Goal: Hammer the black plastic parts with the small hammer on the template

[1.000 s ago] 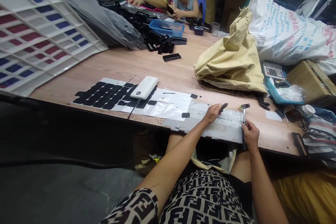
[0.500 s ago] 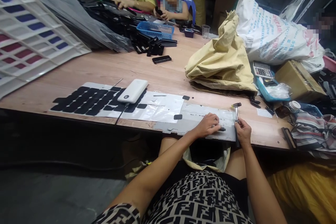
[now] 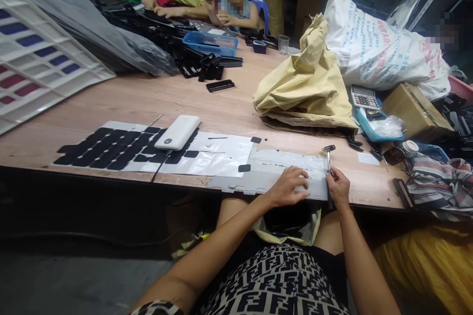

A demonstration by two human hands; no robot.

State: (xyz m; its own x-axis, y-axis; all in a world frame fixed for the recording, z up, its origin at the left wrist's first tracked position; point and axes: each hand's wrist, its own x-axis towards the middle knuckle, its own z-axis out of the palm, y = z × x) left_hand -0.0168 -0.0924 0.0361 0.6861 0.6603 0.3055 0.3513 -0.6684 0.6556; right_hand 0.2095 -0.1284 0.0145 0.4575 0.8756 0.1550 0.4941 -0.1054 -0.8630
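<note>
My left hand (image 3: pixel 288 186) hovers over or rests on the grey board (image 3: pixel 266 162) at the table's front edge. Its fingers are bent and spread apart, and I see nothing in them. Close by on the right, my right hand (image 3: pixel 338 187) is wrapped round a small hammer (image 3: pixel 328 155), whose head points up and away from me. Left of the board lies a white sheet (image 3: pixel 236 150) with rows of black rounded pads (image 3: pixel 120 143). A white power bank (image 3: pixel 178 132) with a dark cable sits on top of the sheet.
A yellow sack (image 3: pixel 306 83) stands at centre right, before a white printed bag (image 3: pixel 380 44). A calculator (image 3: pixel 365 98) and cardboard box (image 3: pixel 416 110) are on the right. Black parts surround a blue basket (image 3: pixel 210 44) at the back, where two people sit. An open bag (image 3: pixel 288 229) lies between my legs.
The small dark piece at my left fingers no longer shows, and those fingers have spread. My right hand keeps hold of the hammer. The whole view has shifted slightly.
</note>
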